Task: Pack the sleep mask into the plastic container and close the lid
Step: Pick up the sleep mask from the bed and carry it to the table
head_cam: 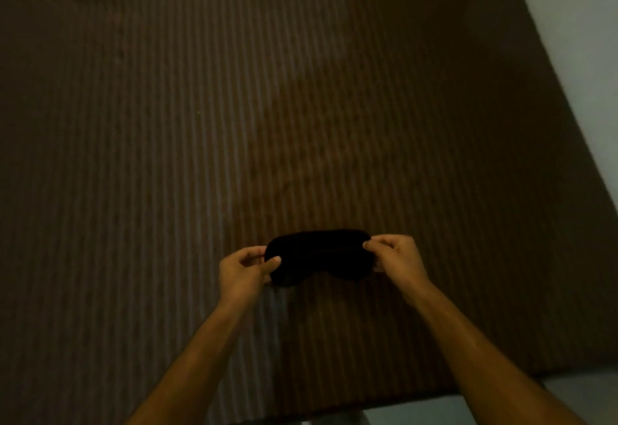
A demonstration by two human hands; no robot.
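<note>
Fabric is what must be dealt with: the black sleep mask [319, 255] is held stretched between both hands just above or on a brown striped bedsheet [234, 106], near its front edge; whether it touches the sheet cannot be told in the dim light. The left hand [244, 269] is closed on the mask's left end, thumb laid on top and fingers tucked beneath. The right hand [396, 259] is pinched on the right end in the same manner, fingers curled narrowly over the edge. No strap can be made out against the dark cloth.

The mask is judged to be very light, soft and limp, not fragile and not slippery; it should sag or fold wherever it is left unsupported. Its two ends, where it is now gripped, are judged the best holds, since the shape is kept flat by slight tension between them. For packing, it would likely need to be folded in half end to end. The plastic container and its lid are not seen anywhere, so the task is judged to be at an early stage.
</note>
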